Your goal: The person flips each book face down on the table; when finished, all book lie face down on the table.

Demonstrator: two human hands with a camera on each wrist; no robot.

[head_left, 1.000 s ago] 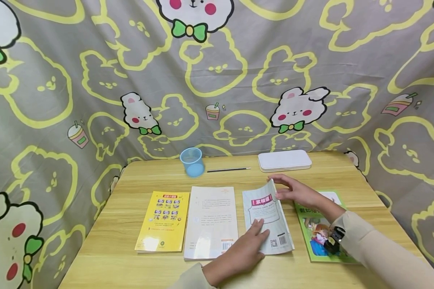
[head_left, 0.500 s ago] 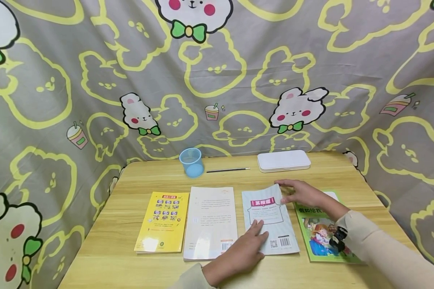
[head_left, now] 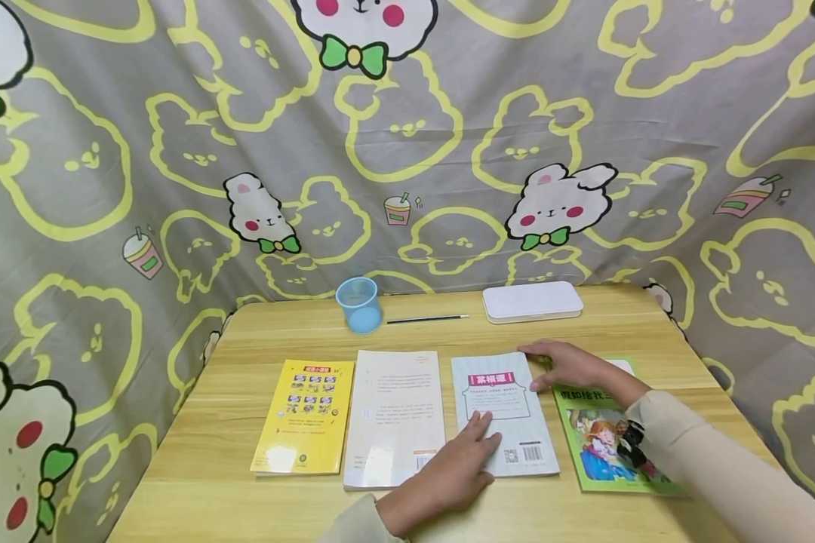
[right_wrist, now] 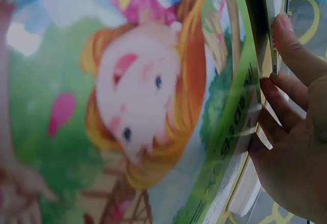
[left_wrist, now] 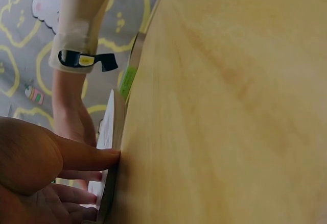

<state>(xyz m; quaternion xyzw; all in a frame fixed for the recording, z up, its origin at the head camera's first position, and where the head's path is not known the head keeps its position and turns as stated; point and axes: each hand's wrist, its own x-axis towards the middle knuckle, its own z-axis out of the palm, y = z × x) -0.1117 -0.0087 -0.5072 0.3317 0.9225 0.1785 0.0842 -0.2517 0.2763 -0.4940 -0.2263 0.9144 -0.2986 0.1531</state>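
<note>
A pale blue paperback book (head_left: pixel 499 437) lies back cover up near the table's middle. My left hand (head_left: pixel 453 469) rests on its lower left part with fingers extended; in the left wrist view the thumb (left_wrist: pixel 92 155) presses at the book's edge. At the upper right corner, my right hand (head_left: pixel 573 369) holds the book, thumb on the side edge and fingertips at the top. The right wrist view shows that thumb (right_wrist: pixel 294 45) against the book's edge. Under the right forearm lies a green picture-covered book (head_left: pixel 598 437), partly hidden by the sleeve.
Left of the pale blue book lie a white book (head_left: pixel 397 407) and a yellow book (head_left: pixel 306 430). A blue cup (head_left: pixel 360 305), a thin dark pencil (head_left: pixel 428 319) and a white case (head_left: pixel 533 302) stand along the back of the wooden table (head_left: pixel 197 452), before a patterned curtain (head_left: pixel 441 98).
The pale blue book's raised right edge has come down and now lies flat. My right hand has lowered with it, slightly rightward. The left hand has stayed nearly still.
</note>
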